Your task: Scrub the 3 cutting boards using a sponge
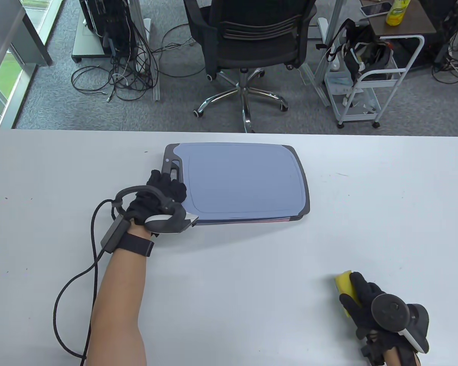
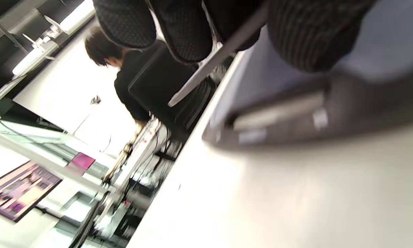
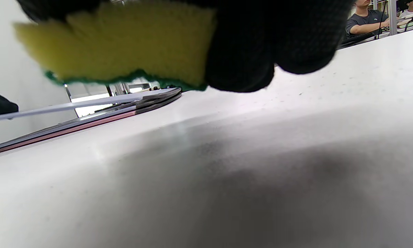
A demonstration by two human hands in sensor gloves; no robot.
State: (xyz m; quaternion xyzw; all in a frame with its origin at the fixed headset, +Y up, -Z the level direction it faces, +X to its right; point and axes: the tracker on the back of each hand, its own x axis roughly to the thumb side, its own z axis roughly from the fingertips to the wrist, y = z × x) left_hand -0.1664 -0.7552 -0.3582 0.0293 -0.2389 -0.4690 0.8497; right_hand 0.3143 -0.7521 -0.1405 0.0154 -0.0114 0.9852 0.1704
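- Your left hand [image 1: 161, 192] grips the smooth, rounded blue cutting board [image 1: 244, 181] at its handle.
- Your right hand [image 1: 370, 305] pinches the porous yellow sponge [image 1: 345, 286].
- Matte white table [image 1: 229, 274]; office chair [image 1: 252, 42] behind.

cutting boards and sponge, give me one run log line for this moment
left hand: grips top board handle | right hand: holds sponge near table | boards: stacked | scrubbing: not started

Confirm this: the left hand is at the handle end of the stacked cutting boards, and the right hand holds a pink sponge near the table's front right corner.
Wrong on the colour. The sponge in the right hand is yellow, with a green underside in the right wrist view. The left hand is at the handle end of the stacked cutting boards, per the table view.
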